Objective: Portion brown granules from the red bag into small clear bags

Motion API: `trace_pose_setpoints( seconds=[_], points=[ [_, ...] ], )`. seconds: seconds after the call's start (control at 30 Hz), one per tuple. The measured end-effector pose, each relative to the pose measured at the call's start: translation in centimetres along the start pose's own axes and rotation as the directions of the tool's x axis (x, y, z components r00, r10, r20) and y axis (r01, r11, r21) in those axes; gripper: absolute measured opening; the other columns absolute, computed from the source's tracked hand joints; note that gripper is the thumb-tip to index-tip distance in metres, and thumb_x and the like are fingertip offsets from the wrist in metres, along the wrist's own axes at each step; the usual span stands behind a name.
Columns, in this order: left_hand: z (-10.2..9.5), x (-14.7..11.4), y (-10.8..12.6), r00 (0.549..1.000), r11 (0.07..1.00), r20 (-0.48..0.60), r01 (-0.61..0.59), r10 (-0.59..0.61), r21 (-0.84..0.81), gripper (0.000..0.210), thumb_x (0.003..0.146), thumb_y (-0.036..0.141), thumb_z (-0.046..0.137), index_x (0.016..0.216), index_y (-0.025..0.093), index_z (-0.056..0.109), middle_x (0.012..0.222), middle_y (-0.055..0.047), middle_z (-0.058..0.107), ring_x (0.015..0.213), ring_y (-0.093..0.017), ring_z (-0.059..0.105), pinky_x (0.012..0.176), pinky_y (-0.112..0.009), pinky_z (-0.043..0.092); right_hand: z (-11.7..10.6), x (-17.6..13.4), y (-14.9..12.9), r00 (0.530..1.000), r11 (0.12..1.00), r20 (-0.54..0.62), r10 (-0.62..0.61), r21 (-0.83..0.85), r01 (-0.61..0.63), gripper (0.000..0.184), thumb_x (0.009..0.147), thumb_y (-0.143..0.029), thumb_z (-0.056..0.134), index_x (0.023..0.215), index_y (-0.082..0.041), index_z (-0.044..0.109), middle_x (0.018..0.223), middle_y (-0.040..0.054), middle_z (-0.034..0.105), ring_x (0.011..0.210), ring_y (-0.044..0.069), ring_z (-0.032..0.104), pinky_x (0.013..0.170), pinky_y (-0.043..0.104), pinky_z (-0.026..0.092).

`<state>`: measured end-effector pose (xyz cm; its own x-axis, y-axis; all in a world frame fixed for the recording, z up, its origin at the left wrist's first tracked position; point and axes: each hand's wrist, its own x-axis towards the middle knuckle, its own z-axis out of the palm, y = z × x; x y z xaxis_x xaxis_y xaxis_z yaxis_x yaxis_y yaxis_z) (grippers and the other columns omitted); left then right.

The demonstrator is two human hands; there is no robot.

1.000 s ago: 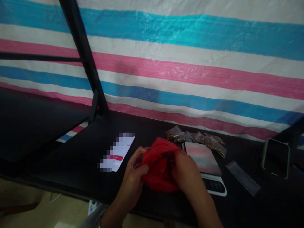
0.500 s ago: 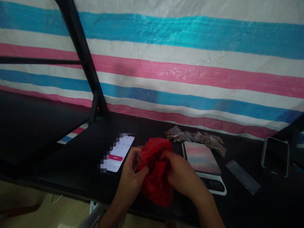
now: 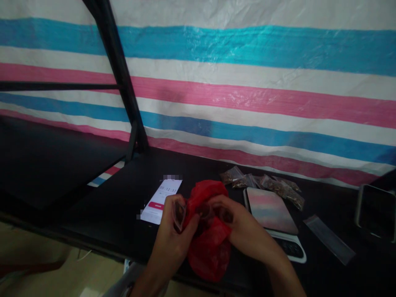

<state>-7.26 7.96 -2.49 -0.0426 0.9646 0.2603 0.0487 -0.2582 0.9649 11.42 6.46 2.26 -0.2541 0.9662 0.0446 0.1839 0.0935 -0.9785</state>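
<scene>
Left hand (image 3: 175,231) curled shut around a small packet (image 3: 179,214) and the red bag (image 3: 208,231); right hand (image 3: 238,229) pinching the bag's mouth. Bag hanging lower past the counter (image 3: 105,206) edge than before (phone (image 3: 161,200) just left, scale (image 3: 272,212) right).

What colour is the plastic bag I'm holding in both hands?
Red. The plastic bag shows best in the head view, gripped by both hands.

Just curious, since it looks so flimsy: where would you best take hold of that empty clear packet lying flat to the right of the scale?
Probably pinch the empty clear packet at its near-right short end, coming from the right. It lies flat and thin on the black table, and that end points away from the scale.
</scene>
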Motion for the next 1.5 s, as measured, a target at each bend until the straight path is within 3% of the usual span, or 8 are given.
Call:
trace_pose_setpoints(
  seconds=[0.2,0.43,0.6,0.8,0.97,1.23,1.4,1.5],
  points=[
    [-0.1,0.1,0.7,0.997,0.999,0.074,0.03,-0.032,0.027,0.019,0.091,0.041,0.071,0.093,0.025,0.062,0.079,0.002,0.056,0.07,-0.017,0.056,0.065,-0.027,0.047,-0.5,-0.2,-2.0,0.993,0.992,-0.116,-0.004,-0.126,-0.011,0.025,0.09,-0.023,0.07,0.114,-0.026,0.074,0.084,-0.0037,0.069,0.072,0.015,0.058,0.065,0.026,0.048],
    [0.1,0.2,0.2,0.982,0.991,0.167,0.104,-0.088,-0.09,0.028,0.081,0.027,0.079,0.102,0.025,0.061,0.088,0.002,0.063,0.082,-0.018,0.064,0.075,-0.029,0.053,-0.5,-0.2,-2.2,0.998,0.997,-0.067,-0.008,-0.072,0.003,0.028,0.094,-0.026,0.069,0.122,-0.026,0.072,0.092,-0.0019,0.073,0.078,0.017,0.062,0.074,0.028,0.052],
    [0.1,-0.3,0.0,0.962,0.994,0.267,0.084,-0.064,-0.064,0.032,0.092,0.031,0.076,0.117,0.027,0.056,0.11,-0.004,0.066,0.102,-0.022,0.067,0.092,-0.035,0.055,0.9,-0.3,-3.1,0.984,0.957,-0.146,-0.098,-0.284,0.053,0.034,0.088,-0.01,0.067,0.115,-0.03,0.075,0.11,-0.0016,0.075,0.096,0.018,0.067,0.089,0.031,0.054],
    [-0.4,-0.7,0.3,0.92,1.0,0.39,0.015,-0.019,0.013,0.035,0.102,0.032,0.064,0.133,0.026,0.052,0.127,-0.01,0.061,0.116,-0.026,0.064,0.103,-0.042,0.053,2.2,-0.2,-3.4,0.986,0.836,-0.084,-0.146,-0.544,0.078,0.047,0.089,0.0,0.057,0.117,-0.032,0.077,0.129,0.0015,0.071,0.117,0.023,0.067,0.106,0.042,0.051],
    [-0.4,-0.1,-0.9,0.935,0.999,0.351,-0.049,0.042,0.013,0.035,0.1,0.027,0.066,0.134,0.028,0.059,0.13,-0.008,0.063,0.121,-0.027,0.062,0.108,-0.045,0.05,1.9,0.1,-2.8,0.972,0.741,-0.035,-0.232,-0.654,0.154,0.045,0.093,0.002,0.051,0.116,-0.027,0.076,0.133,0.0045,0.071,0.121,0.025,0.066,0.109,0.047,0.051],
    [-0.4,0.2,-2.2,0.953,0.997,0.303,-0.042,0.02,0.067,0.052,0.098,0.028,0.068,0.149,0.031,0.057,0.147,-0.01,0.062,0.139,-0.03,0.056,0.121,-0.05,0.043,2.2,0.1,-2.7,0.966,0.746,-0.036,-0.257,-0.643,0.175,0.047,0.095,0.005,0.045,0.116,-0.026,0.073,0.134,0.0049,0.07,0.118,0.023,0.069,0.104,0.042,0.055],
    [-0.5,-0.2,-2.2,0.961,0.999,0.277,0.005,-0.018,0.047,0.053,0.102,0.037,0.064,0.153,0.029,0.051,0.155,-0.012,0.057,0.145,-0.029,0.053,0.125,-0.049,0.039,1.5,0.0,-3.3,0.931,0.815,-0.131,-0.341,-0.536,0.223,0.04,0.096,-0.001,0.054,0.114,-0.03,0.074,0.131,0.0006,0.07,0.121,0.018,0.068,0.107,0.034,0.052],
    [-0.5,-0.1,-1.0,0.979,0.999,0.203,0.005,-0.015,0.053,0.051,0.101,0.041,0.063,0.149,0.027,0.052,0.144,-0.011,0.064,0.134,-0.026,0.062,0.116,-0.043,0.048,0.2,-0.5,-3.2,0.947,0.889,-0.199,-0.254,-0.433,0.148,0.035,0.093,-0.007,0.066,0.115,-0.033,0.073,0.128,-0.0013,0.072,0.121,0.018,0.068,0.108,0.033,0.051]
  ],
)
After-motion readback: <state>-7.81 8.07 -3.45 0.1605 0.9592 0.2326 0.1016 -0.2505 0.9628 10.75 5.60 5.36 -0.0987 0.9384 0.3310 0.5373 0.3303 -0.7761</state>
